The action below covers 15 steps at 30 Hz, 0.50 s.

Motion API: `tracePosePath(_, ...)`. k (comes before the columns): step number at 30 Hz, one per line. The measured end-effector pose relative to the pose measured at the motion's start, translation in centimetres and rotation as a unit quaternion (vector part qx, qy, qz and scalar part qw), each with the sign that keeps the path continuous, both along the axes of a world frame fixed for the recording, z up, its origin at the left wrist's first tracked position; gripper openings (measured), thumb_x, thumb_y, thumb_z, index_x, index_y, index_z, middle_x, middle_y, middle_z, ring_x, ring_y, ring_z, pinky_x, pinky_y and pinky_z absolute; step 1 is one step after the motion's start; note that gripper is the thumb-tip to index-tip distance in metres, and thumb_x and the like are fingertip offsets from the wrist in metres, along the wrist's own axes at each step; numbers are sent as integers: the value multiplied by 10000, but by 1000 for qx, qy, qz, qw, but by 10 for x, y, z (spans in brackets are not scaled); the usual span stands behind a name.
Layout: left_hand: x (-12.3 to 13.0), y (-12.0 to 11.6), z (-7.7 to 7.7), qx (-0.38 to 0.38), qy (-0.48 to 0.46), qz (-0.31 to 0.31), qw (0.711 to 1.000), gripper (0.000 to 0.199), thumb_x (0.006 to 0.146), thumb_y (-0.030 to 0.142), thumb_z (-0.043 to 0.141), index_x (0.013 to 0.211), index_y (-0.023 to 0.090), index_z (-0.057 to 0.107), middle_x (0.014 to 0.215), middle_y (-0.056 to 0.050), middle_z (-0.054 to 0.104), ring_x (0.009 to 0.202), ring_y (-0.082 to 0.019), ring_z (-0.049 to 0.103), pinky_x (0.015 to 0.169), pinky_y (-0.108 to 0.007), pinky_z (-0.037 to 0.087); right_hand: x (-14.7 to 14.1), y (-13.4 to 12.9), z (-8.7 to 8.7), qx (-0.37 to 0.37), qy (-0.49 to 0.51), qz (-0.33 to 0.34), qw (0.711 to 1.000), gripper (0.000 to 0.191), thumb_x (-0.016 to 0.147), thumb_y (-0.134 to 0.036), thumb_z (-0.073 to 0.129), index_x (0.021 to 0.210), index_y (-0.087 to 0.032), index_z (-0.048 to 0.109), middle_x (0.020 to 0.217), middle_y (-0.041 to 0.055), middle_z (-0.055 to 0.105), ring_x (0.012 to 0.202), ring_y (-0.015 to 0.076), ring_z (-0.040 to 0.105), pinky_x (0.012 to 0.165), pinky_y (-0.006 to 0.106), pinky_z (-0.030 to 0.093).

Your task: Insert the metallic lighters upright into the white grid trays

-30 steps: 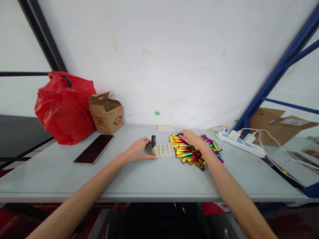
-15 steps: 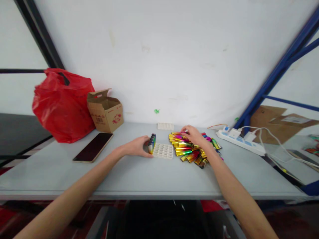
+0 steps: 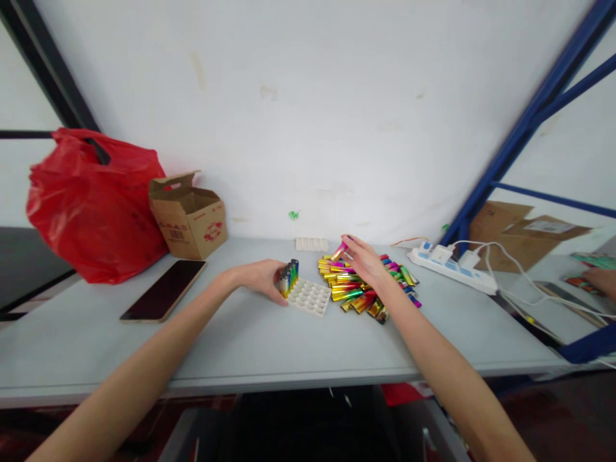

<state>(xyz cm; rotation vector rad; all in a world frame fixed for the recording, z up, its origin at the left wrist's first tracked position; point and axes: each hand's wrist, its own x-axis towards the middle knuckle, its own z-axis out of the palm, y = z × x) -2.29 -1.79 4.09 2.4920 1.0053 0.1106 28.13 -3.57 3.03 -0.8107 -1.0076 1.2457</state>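
Observation:
My left hand (image 3: 264, 279) is curved around the left end of a white tray (image 3: 310, 297) with rows of round-cornered hollows. Along that end a row of shiny blue-green and gold lighters (image 3: 290, 277) stands upright, against my fingers. My right hand (image 3: 364, 258) pinches a pink and gold lighter (image 3: 339, 251), tilted, just above a heap of lighters (image 3: 353, 285). The heap lies right of the tray in gold, red, green, purple and blue. My right forearm hides part of it.
A second white tray (image 3: 312, 244) lies by the wall. Left are a phone (image 3: 166, 290), an open cardboard box (image 3: 190, 221) and a red plastic bag (image 3: 99, 212). A power strip (image 3: 455, 273) with cables lies right. Another person's hand (image 3: 602, 281) shows at the right edge.
My right hand has risen off the heap and moved left with a pink and gold lighter. The tray has turned slightly under my left hand. The view has shifted a little right.

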Motion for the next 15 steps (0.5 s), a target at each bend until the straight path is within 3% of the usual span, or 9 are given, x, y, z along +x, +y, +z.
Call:
tracePosePath(3, -3, -4, -7, 27, -38, 7, 999, 625, 548, 649, 833, 957, 198, 686, 892, -4, 722, 809, -229, 662, 679, -272, 476, -9, -9, 3, 14, -9, 41, 999, 452, 706, -527, 883, 980, -266, 636, 990, 16, 744, 891, 185, 691, 774, 333, 583)
tracePosePath(6, -5, -8, -11, 43, -66, 13, 997, 654, 544, 674, 826, 966, 193, 691, 885, -10, 717, 824, -233, 662, 711, -281, 485, -18, -16, 5, 31, -33, 90, 995, 485, 762, -626, 814, 1010, -291, 564, 866, -15, 716, 751, 171, 680, 678, 313, 566)
tracePosePath(9, -5, -12, -12, 52, -66, 19, 996, 656, 558, 685, 822, 963, 187, 687, 897, -23, 720, 820, -232, 657, 711, -285, 481, -26, -21, 6, 35, -82, 121, 989, 460, 800, -649, 761, 1001, -280, 574, 632, -86, 522, 498, 96, 472, 502, 216, 431)
tracePosePath(12, -4, -14, -11, 55, -50, 26, 997, 658, 564, 695, 818, 957, 186, 677, 911, -27, 719, 804, -224, 644, 690, -283, 463, -31, -22, 1, 30, -166, 91, 982, 471, 817, -662, 719, 1018, -245, 631, 578, -105, 382, 442, 68, 276, 417, 191, 224)
tracePosePath(15, -3, -15, -10, 58, -31, 31, 997, 666, 567, 709, 812, 943, 180, 663, 895, -27, 706, 781, -217, 625, 667, -281, 440, -37, -20, -7, 47, -266, -5, 963, 505, 848, -690, 638, 905, -190, 684, 565, -74, 403, 474, 83, 311, 442, 219, 229)
